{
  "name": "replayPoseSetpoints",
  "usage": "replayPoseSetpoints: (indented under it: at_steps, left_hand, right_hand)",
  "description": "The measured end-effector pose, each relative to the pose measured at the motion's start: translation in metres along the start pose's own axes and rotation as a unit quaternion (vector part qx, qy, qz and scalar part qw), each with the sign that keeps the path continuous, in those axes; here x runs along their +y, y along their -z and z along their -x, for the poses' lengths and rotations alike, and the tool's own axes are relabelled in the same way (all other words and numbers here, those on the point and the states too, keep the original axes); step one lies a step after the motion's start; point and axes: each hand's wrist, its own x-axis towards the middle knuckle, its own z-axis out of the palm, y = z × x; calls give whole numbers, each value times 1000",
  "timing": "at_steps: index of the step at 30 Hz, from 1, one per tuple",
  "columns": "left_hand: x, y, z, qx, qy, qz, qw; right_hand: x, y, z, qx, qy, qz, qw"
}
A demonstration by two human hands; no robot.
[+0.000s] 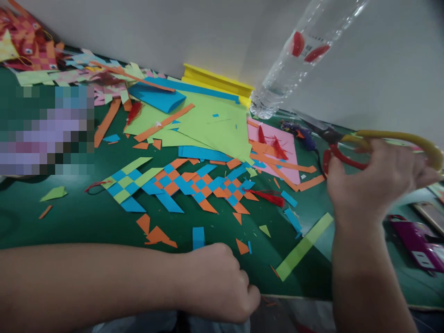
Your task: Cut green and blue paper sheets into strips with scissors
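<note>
My right hand [373,180] grips scissors [333,136] by their yellow and red handles, blades pointing left toward the wall. My left hand [222,282] is closed in a fist by the table's front edge; its palm side is hidden, so I cannot tell whether anything is inside. Just behind that fist lies a small blue paper piece [198,237]. Farther back is a row of woven paper fish in blue and orange [203,185], with a green and blue one [126,185] at its left end. A red tassel [268,196] lies at the right end.
Green paper sheets [208,122], a pink sheet [291,159] and a yellow folded strip [218,85] lie toward the wall. A plastic bottle [287,69] leans there. A green strip [305,247], paper scraps and a purple packet [418,243] lie nearer. A pixelated patch covers the left.
</note>
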Motion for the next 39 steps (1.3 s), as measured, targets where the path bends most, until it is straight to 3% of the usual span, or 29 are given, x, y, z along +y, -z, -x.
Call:
replayPoseSetpoints:
  at_steps: [8, 20, 27, 34, 39]
  left_hand:
    - [0, 4, -3, -11, -2, -1, 1000]
    - [1, 3, -1, -5, 2, -5, 1000]
    - [0, 6, -3, -40, 2, -4, 999]
    - [8, 6, 2, 24, -37, -56, 997]
    - [19, 25, 14, 73, -57, -81, 992]
  right_hand:
    - [8, -1, -4, -3, -86, -42, 995]
    - [-8, -14, 11, -183, -19, -72, 980]
    - [-9, -28, 14, -290, -70, -114, 948]
    - [-8, -37, 16, -318, -127, -158, 926]
    - [-4, -44, 13, -346, -176, -191, 901]
